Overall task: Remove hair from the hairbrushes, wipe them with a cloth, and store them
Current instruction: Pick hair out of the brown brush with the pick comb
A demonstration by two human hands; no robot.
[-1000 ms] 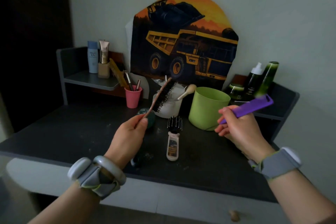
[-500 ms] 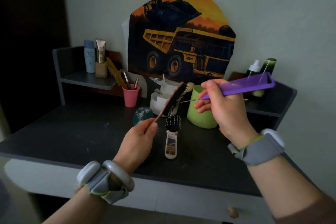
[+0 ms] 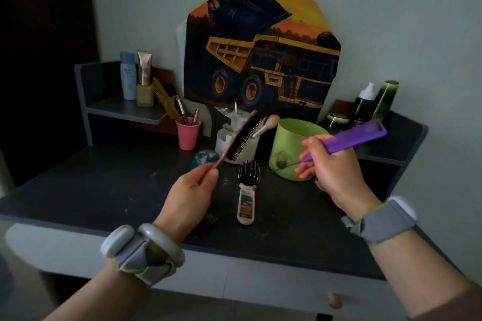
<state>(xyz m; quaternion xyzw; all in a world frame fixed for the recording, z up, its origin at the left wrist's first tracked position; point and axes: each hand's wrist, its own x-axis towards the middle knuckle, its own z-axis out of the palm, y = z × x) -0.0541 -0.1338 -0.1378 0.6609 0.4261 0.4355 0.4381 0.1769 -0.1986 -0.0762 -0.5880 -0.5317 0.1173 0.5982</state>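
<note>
Your left hand (image 3: 189,197) is closed around the thin handle of a brown hairbrush (image 3: 241,138). You hold it tilted up and to the right, above the dark table (image 3: 91,190), with its bristles turned to the right. Your right hand (image 3: 330,164) is closed on a purple tail comb (image 3: 353,138). Its comb part points up and to the right, and its thin metal tail points to the left. A small clump of hair (image 3: 281,163) hangs on the tip of the tail, in front of the green cup (image 3: 294,143) and apart from the brush.

A second hairbrush (image 3: 246,197), with a white handle and black bristles, lies flat on the table between your two hands. Its bristles point away from you. Behind the brown brush stands a white holder (image 3: 227,138), and to the left of it a pink cup (image 3: 188,133) with some pencils inside. A large picture of a yellow truck (image 3: 260,55) leans on the wall behind.
</note>
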